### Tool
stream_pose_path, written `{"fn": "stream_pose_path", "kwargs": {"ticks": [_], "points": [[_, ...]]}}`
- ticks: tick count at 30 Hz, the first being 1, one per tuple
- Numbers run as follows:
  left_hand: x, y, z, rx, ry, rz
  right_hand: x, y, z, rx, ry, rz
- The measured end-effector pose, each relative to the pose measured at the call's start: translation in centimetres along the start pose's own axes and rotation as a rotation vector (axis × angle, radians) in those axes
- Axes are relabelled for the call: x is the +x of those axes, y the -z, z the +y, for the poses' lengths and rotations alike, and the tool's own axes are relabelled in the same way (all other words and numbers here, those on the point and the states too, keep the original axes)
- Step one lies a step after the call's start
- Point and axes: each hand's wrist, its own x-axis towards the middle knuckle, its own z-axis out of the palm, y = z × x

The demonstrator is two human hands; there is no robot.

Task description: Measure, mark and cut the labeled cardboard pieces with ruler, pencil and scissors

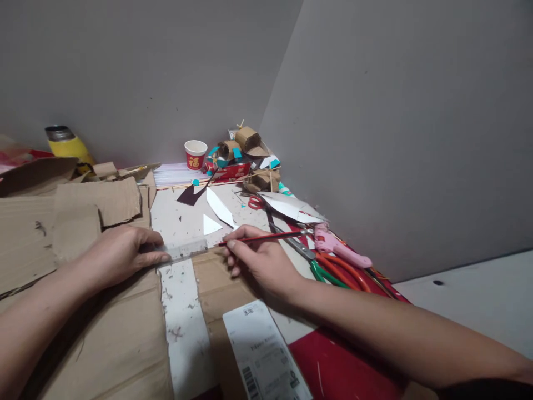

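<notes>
My left hand [129, 247] grips one end of a clear plastic ruler [187, 250] between thumb and fingers. The ruler spans a bare white strip of the table, and its far end reaches a piece of cardboard [212, 266]. In my right hand [262, 261] is a red and black pencil [266, 237], pinched near one end and lying almost level, with that end close to the ruler's right tip. Below my right hand, a white printed label [266, 355] is stuck on the cardboard. A larger cardboard sheet [116, 333] lies under my left forearm.
Orange- and green-handled cutting tools [333, 272] and a pink glue gun [341, 247] lie right of my right hand. Behind are white paper cutouts [219, 206], red-handled scissors [255, 202], a paper cup [195, 155] and small cardboard models [247, 139]. Cardboard scraps [95, 200] and a yellow bottle [70, 147] stand left.
</notes>
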Motion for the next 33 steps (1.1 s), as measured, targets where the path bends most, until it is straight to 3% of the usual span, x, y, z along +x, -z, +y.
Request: {"fn": "stream_pose_path", "kwargs": {"ticks": [3,13,33], "points": [[0.1,-0.1,0.1,0.076,0.033,-0.065,0.8,-0.7,1.1,-0.054,-0.017,-0.004],[0.1,0.0,0.2,0.105,0.053,-0.11,0.6,-0.7,2.4,-0.241,0.094,0.02],[0.2,0.0,0.3,0.094,0.046,-0.09,0.9,-0.4,2.9,-0.421,0.23,-0.045]]}}
